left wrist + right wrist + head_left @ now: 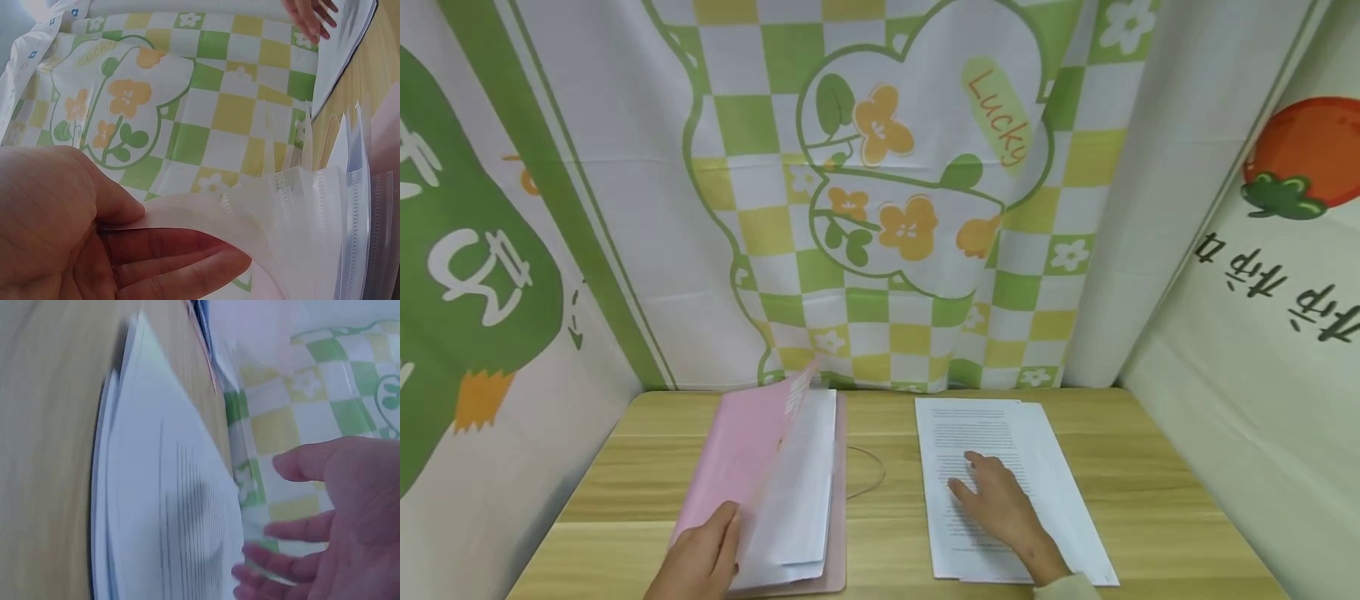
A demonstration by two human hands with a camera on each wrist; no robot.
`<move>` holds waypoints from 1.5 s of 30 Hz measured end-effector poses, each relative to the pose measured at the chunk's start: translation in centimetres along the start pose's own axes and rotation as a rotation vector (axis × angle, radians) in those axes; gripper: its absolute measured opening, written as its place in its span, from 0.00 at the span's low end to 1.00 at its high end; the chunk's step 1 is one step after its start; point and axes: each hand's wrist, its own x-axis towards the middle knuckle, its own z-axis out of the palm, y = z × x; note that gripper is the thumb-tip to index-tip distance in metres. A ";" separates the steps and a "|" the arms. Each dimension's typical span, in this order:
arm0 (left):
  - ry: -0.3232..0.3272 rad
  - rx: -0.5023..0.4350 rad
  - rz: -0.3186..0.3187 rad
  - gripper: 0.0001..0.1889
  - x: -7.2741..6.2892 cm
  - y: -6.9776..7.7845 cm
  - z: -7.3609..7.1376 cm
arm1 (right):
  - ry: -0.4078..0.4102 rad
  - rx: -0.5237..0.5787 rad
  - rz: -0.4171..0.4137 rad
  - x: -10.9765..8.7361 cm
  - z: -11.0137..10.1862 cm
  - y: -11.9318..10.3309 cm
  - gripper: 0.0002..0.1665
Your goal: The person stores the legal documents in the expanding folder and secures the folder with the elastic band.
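Note:
A pink folder (737, 450) with clear plastic sleeves (312, 206) lies on the left of the table, its cover lifted partway. My left hand (702, 552) pinches the cover's edge between thumb and fingers, as the left wrist view also shows. White sheets (805, 508) show inside the folder. To the right lies a stack of printed paper (947, 433), its sheets slightly fanned. My right hand (1000, 504) is over this stack with fingers spread and loosely bent. In the right wrist view a gap shows between the fingers (300, 528) and the paper, and nothing is held.
The wooden table (1150, 500) carries both. A thin elastic loop (880, 475) sticks out from the folder's right side. A checkered curtain (880, 325) hangs along the back edge, with printed cloth (1247, 375) at the sides.

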 end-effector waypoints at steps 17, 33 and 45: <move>-0.003 0.010 -0.003 0.08 0.2 0.1 0.0 | -0.125 -0.201 0.170 -1.6 -2.5 5.6 0.69; 0.014 0.027 -0.005 0.09 0.0 -0.1 0.0 | -0.087 -0.229 0.178 -1.0 -1.9 5.5 0.68; 0.017 0.047 -0.004 0.10 -0.1 -0.3 0.2 | -0.065 -0.259 0.164 -1.4 -2.0 5.5 0.68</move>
